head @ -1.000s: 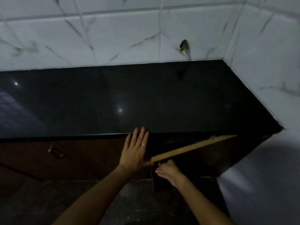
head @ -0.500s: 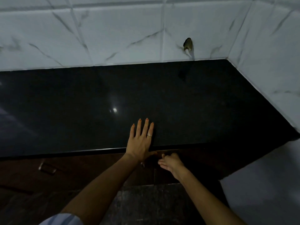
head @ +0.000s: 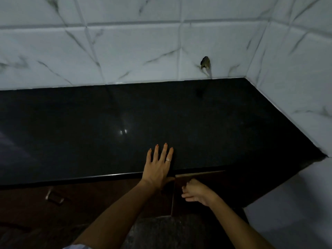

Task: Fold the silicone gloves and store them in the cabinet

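No silicone gloves are in sight. The brown cabinet door [head: 183, 207] under the black countertop [head: 125, 114] stands only slightly ajar, its top edge just below the counter's lip. My right hand [head: 196, 194] has its fingers curled against the door near its upper left corner; whatever it grips there is hidden. My left hand [head: 158, 168] lies flat with fingers spread on the counter's front edge, just left of the door, holding nothing. It wears a ring.
A neighbouring cabinet front to the left carries a metal handle [head: 53, 196]. White marble-look tiles form the back wall, with a small dark fitting [head: 205, 62], and a side wall [head: 296, 105] closes the right. Speckled floor [head: 161, 230] lies below.
The cabinet door, wide open a second ago, has swung nearly shut with my right hand on it. My left hand moved from the cabinet front up onto the counter edge.
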`<state>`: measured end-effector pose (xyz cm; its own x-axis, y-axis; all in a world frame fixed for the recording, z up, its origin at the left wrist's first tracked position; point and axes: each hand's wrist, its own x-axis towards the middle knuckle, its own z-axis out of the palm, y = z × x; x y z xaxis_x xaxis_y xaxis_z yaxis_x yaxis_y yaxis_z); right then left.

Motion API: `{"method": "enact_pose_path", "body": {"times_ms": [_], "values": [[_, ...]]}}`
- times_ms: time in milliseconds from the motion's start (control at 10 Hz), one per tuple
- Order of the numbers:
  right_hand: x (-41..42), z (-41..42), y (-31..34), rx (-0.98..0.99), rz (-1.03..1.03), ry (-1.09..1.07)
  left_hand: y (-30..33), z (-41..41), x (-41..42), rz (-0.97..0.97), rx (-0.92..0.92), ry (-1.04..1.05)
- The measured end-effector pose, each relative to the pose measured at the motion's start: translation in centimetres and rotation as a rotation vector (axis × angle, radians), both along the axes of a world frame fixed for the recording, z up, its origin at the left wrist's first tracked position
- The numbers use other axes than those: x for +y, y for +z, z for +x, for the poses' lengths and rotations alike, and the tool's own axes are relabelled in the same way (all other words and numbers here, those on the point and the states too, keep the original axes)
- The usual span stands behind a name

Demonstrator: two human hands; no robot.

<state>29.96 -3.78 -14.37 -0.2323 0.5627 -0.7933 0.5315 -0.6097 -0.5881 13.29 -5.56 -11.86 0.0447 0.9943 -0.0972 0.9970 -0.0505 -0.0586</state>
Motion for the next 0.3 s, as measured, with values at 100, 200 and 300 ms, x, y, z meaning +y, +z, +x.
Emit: {"method": "enact_pose_path", "body": {"times_ms": [100, 200, 300], "values": [[-2.0, 0.3, 3.0, -0.086, 0.112, 0.167, 2.2, -0.2, -1.2, -0.017, -0.077, 0.03], [-3.5, 0.9, 7.3, -0.076, 0.179, 0.361, 4.6, -1.2, -1.9, 0.037, -0.142, 0.088], [-5.3, 3.1, 16.2, 0.074, 0.347, 0.497, 9.1, -3.2, -2.3, 0.105, -0.371, 0.293]]}}
